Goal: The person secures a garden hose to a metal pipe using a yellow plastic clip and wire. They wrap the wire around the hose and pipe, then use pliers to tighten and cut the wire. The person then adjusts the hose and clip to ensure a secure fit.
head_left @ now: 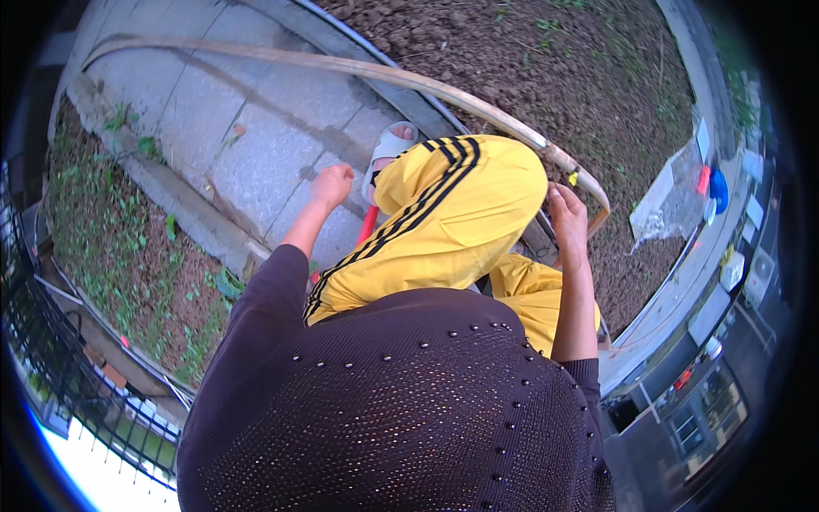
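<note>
A long, pale tan hose [401, 78] arches over the paving from the far left and curls round at the right beside my yellow-trousered knee. My right hand [569, 220] is next to that curl, thumb and fingers pinched together near a small yellow piece [573, 179] on the hose. Whatever lies between those fingertips is too small to make out. Over the grey paving, my left hand [331, 185] hangs in the air with its fingers curled in; anything inside it is hidden. Below it, a red bar [368, 225] shows beside my leg.
Bare brown soil [512, 64] fills a bed beyond the kerb. A weedy bed [128, 247] borders the grey slabs [256, 128] at left. Clear plastic sheeting [670, 200] lies at right near a blue object [719, 191]. A dark fence [77, 375] stands lower left.
</note>
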### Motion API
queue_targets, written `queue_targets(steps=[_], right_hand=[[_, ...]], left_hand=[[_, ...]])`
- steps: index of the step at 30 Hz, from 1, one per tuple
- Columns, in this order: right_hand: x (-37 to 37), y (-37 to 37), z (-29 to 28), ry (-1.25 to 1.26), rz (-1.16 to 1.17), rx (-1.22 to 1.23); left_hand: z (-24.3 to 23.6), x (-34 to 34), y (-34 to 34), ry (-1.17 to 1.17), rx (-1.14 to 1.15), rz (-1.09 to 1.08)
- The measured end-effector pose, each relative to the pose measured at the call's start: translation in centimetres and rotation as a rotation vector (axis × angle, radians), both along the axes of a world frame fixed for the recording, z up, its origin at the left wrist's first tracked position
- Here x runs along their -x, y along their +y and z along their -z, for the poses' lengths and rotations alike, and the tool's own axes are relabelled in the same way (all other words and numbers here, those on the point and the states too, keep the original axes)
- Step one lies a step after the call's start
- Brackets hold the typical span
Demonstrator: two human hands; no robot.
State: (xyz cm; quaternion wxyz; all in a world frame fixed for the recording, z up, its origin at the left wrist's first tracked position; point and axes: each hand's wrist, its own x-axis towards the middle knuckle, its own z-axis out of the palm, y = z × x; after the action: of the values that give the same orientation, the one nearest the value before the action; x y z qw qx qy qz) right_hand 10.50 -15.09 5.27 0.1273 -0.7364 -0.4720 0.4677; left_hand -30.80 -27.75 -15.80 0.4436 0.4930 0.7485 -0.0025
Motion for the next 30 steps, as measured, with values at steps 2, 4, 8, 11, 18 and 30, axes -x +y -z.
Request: queue_targets(steps=[2,4,8,11,18,30], right_hand=[[-0.7,-0.5,1.2,0.076,0.001,-0.083],[-0.2,-0.8,0.4,-0.007,-0.028,-0.137],[-1.3,-2.1,1.6,-0.063,-0.054,-0.327],[-0.7,-2.4,0.0,-0.031,-0.034,-0.296],[-1.2,-3.4,-0.9,0.01,-0.049,-0.346],[-0.9,-4.8,-1.8,0.135,0.044,-0.363]], left_hand=[[-3.7,0.3,4.4,-0.095,-0.24,-0.105],[-8.4,-0.4,9.2,-0.174,-0.41,-0.155],[-19.9,-6.5,18.6,-0.393,-0.586,-0.065],[-25.8,-13.5,23.1,-0.511,-0.675,0.232],[-22.3,-26.8,27.5,-0.18,-0.163,0.923],[-17.5,-25.6,25.1,-0.456,0.124,0.806]])
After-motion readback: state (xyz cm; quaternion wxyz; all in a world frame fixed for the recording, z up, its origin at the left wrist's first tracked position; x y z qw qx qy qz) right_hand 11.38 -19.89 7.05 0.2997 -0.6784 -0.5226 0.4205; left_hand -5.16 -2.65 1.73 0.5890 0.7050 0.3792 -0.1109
